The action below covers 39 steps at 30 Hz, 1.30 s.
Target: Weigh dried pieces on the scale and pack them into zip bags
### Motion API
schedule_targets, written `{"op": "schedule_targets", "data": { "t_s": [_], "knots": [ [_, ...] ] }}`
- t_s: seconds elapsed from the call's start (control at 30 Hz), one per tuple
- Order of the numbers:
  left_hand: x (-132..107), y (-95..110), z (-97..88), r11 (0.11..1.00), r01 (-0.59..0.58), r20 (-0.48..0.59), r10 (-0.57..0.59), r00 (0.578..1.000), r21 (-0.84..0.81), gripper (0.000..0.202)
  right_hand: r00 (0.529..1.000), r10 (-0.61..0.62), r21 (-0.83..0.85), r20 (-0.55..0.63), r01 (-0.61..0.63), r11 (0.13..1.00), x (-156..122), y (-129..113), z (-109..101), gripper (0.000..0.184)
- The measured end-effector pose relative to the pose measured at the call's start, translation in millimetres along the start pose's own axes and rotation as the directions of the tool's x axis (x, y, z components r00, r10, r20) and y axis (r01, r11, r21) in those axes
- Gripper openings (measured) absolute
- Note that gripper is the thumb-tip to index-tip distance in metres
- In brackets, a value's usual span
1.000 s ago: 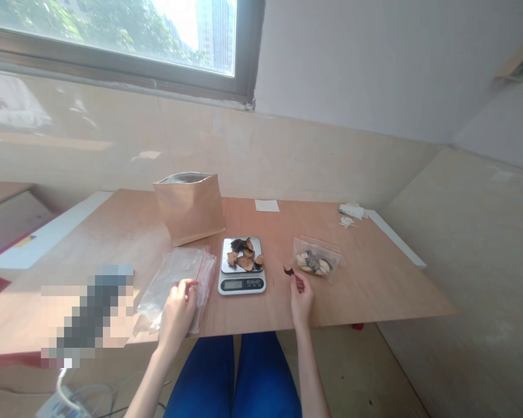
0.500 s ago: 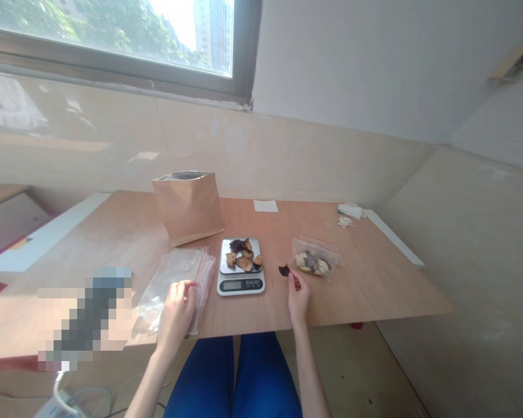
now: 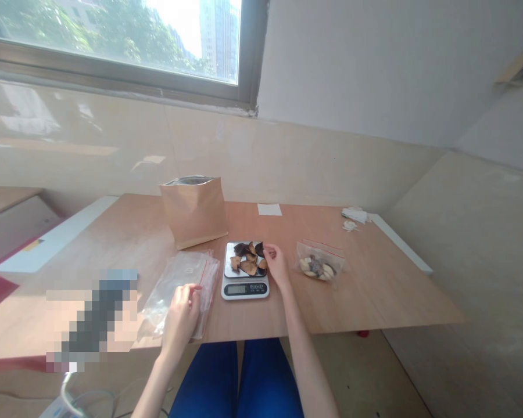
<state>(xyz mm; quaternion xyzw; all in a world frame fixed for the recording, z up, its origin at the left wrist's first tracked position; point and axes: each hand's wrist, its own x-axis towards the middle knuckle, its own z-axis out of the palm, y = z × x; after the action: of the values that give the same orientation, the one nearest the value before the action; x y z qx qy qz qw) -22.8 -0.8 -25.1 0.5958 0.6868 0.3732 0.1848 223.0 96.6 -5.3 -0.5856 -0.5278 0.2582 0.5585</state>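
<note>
A small digital scale (image 3: 244, 286) sits on the wooden table (image 3: 366, 290) with several dark and tan dried pieces (image 3: 247, 261) piled on its platform. My right hand (image 3: 277, 265) is at the platform's right edge, fingers pinched on a dark piece (image 3: 260, 249) that touches the pile. My left hand (image 3: 181, 313) rests with curled fingers on a stack of clear zip bags (image 3: 178, 284) with red seals, left of the scale. A filled zip bag (image 3: 319, 265) with pale and dark pieces lies right of the scale.
A brown paper pouch (image 3: 194, 210) stands open behind the scale. A white slip (image 3: 269, 209) and some white scraps (image 3: 353, 217) lie at the far side of the table. A blurred patch (image 3: 91, 316) covers the near left. My blue-clad legs show under the table's edge.
My right hand carried the dark piece from the table beside the filled bag leftward onto the scale platform. My left hand stayed on the bag stack.
</note>
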Motion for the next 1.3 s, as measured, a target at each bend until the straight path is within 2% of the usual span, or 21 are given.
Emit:
{"op": "schedule_targets", "data": {
  "t_s": [0.13, 0.27, 0.4, 0.67, 1.03, 1.3],
  "knots": [
    [0.4, 0.3, -0.3, 1.000, 0.001, 0.006, -0.001, 1.000, -0.004, 0.030, 0.999, -0.003, -0.031, -0.048, 0.001, 1.000, -13.3, 10.5, -24.1, 0.027],
    [-0.1, 1.6, -0.1, 1.000, 0.020, 0.005, -0.020, 1.000, 0.007, 0.031, 0.991, 0.038, -0.064, -0.128, -0.046, 0.997, -40.4, 25.0, -55.3, 0.029],
    [-0.2, 2.7, 0.2, 1.000, 0.023, -0.008, -0.023, 1.000, 0.016, 0.030, 0.991, 0.091, -0.054, -0.101, -0.097, 0.994, -62.0, 31.8, -72.3, 0.029],
    [1.0, 6.3, -0.8, 1.000, 0.010, -0.017, -0.010, 1.000, -0.005, 0.034, 0.995, 0.077, -0.092, -0.065, -0.083, 0.992, -64.9, 26.0, -71.5, 0.027],
    [0.4, 2.9, 0.2, 0.992, -0.100, -0.012, 0.101, 0.995, 0.083, 0.042, 0.996, 0.076, -0.109, -0.047, -0.080, 0.991, -66.2, 25.9, -72.4, 0.027],
    [-5.5, 8.5, -3.6, 0.982, -0.150, 0.028, 0.147, 0.989, 0.115, 0.030, 0.997, 0.058, -0.116, -0.046, -0.063, 0.991, -67.5, 24.9, -72.1, 0.027]
  ]
}}
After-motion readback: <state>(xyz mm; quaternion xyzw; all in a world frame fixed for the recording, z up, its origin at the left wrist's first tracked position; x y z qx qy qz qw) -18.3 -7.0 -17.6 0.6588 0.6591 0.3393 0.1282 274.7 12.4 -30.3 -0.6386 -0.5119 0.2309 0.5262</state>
